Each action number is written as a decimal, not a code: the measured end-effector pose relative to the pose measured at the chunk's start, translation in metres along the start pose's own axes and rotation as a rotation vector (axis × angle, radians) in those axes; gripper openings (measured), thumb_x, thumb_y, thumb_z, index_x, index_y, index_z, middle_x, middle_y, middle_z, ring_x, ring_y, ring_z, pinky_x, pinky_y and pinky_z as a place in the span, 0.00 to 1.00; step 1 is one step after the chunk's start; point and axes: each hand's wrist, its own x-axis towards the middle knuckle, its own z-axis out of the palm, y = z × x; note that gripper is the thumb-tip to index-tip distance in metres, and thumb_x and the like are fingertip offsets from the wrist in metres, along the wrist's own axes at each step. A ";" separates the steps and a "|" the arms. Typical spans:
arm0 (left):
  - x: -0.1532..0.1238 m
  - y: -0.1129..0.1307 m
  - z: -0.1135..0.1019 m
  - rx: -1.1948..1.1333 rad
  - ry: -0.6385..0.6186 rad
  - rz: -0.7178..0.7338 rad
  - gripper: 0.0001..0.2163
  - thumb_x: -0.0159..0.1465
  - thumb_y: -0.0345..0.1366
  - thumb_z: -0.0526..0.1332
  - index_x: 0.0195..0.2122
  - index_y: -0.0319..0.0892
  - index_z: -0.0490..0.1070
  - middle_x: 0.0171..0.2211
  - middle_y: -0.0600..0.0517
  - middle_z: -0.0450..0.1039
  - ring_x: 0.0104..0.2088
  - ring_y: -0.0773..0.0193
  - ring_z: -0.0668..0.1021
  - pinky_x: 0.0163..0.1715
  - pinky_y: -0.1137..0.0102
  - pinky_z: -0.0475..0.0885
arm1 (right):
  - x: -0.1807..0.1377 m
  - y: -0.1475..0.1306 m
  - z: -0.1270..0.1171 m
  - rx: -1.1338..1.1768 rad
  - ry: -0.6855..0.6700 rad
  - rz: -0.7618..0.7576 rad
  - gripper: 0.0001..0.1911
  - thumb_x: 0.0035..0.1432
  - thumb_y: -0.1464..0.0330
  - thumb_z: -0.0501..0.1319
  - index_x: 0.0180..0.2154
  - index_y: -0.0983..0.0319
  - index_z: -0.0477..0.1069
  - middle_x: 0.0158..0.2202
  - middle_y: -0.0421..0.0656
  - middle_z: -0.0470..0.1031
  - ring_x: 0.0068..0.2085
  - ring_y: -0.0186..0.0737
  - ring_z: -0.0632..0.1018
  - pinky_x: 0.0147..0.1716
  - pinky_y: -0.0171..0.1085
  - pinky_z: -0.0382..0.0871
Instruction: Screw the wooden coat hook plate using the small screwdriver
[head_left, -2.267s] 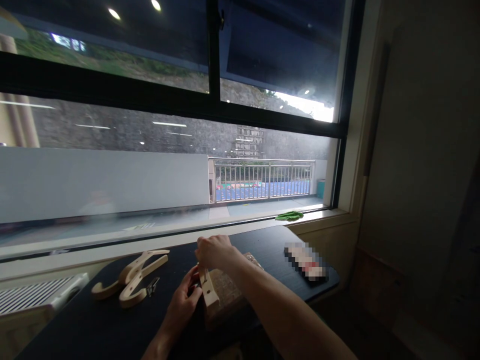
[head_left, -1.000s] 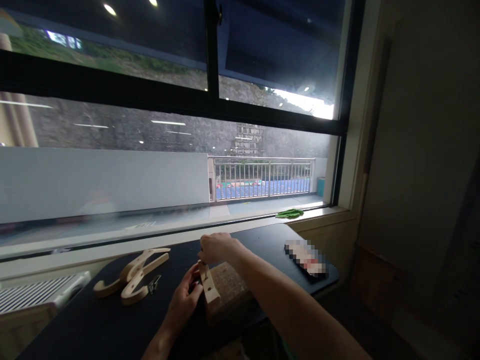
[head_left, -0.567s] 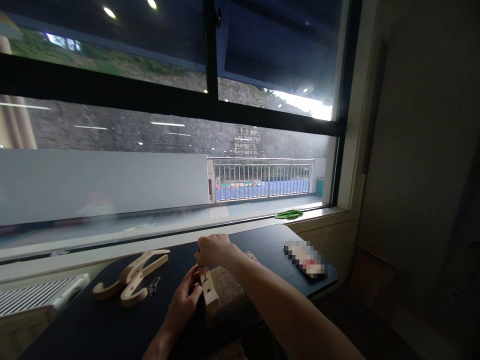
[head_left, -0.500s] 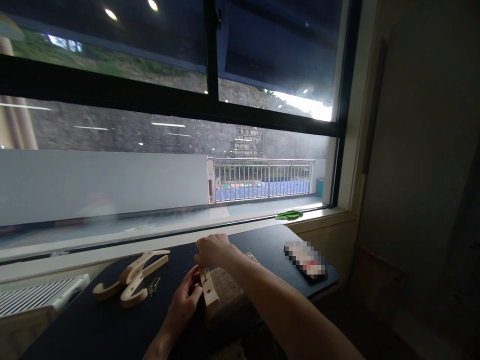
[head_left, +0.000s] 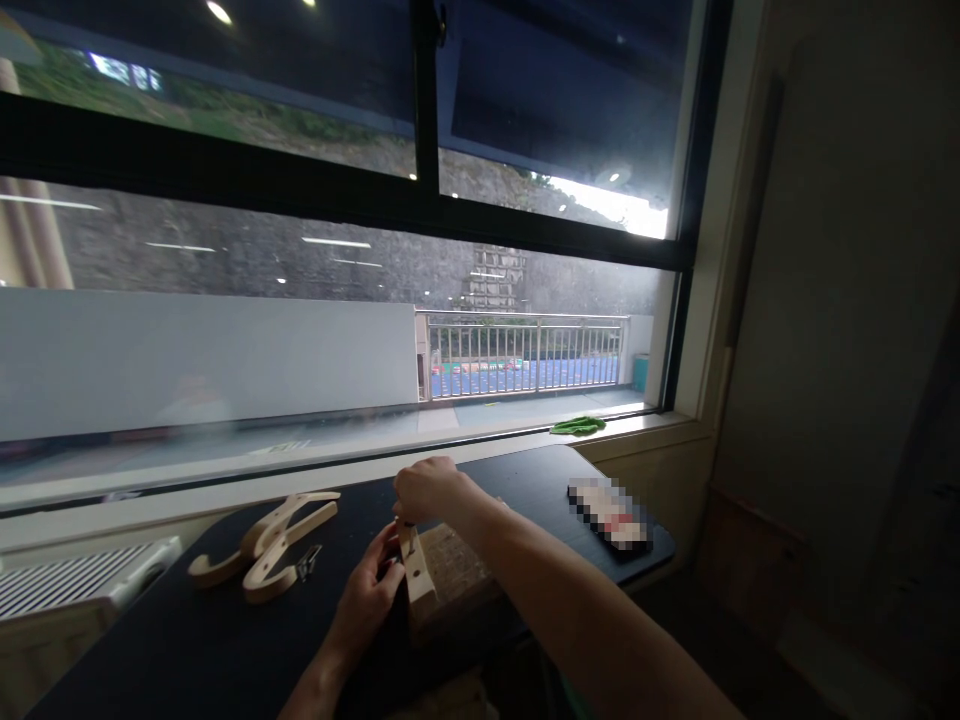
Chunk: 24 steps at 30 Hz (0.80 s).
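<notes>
A pale wooden bar (head_left: 421, 588) with a dark hole lies along the left edge of a brown, rough wooden block (head_left: 457, 565). My left hand (head_left: 367, 580) grips the bar from its left side, thumb and fingers bent at its edge. My right hand (head_left: 427, 490) is closed in a fist above the bar's far end. Under that fist a thin shaft stands upright on the bar; what the fist holds is hidden. Curved pale wooden pieces (head_left: 274, 560) lie to the left, with a few small metal parts, perhaps screws (head_left: 308, 562), beside them.
The dark table (head_left: 225, 650) stands against a window sill, where a green cloth (head_left: 578, 426) lies. A blurred-out flat object (head_left: 611, 515) rests at the table's right side. A white radiator (head_left: 82, 590) is at the left.
My right fist has turned slightly over the bar's far end, and the shaft below it shows a little more. My left hand keeps its grip. The view has shifted slightly.
</notes>
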 end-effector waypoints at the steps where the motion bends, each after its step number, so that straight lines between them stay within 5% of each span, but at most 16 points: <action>1: 0.000 0.001 0.000 0.001 0.000 0.000 0.25 0.54 0.34 0.53 0.54 0.41 0.55 0.48 0.47 0.68 0.46 0.60 0.71 0.46 0.67 0.65 | 0.002 -0.001 0.001 -0.002 0.002 0.005 0.19 0.40 0.65 0.60 0.38 0.62 0.71 0.38 0.49 0.74 0.38 0.48 0.74 0.31 0.43 0.69; 13: -0.001 0.007 0.001 0.013 0.032 -0.014 0.26 0.52 0.36 0.54 0.53 0.39 0.56 0.45 0.47 0.70 0.45 0.59 0.72 0.45 0.67 0.66 | -0.008 -0.002 -0.003 0.019 0.009 0.033 0.17 0.47 0.61 0.53 0.37 0.62 0.71 0.38 0.49 0.74 0.37 0.47 0.75 0.31 0.43 0.68; 24: -0.005 0.014 0.001 -0.005 0.001 -0.014 0.25 0.54 0.35 0.53 0.54 0.39 0.55 0.47 0.47 0.68 0.46 0.59 0.71 0.46 0.67 0.65 | -0.016 0.000 -0.007 0.067 -0.008 0.011 0.17 0.41 0.65 0.59 0.38 0.60 0.69 0.38 0.47 0.74 0.37 0.46 0.75 0.31 0.42 0.69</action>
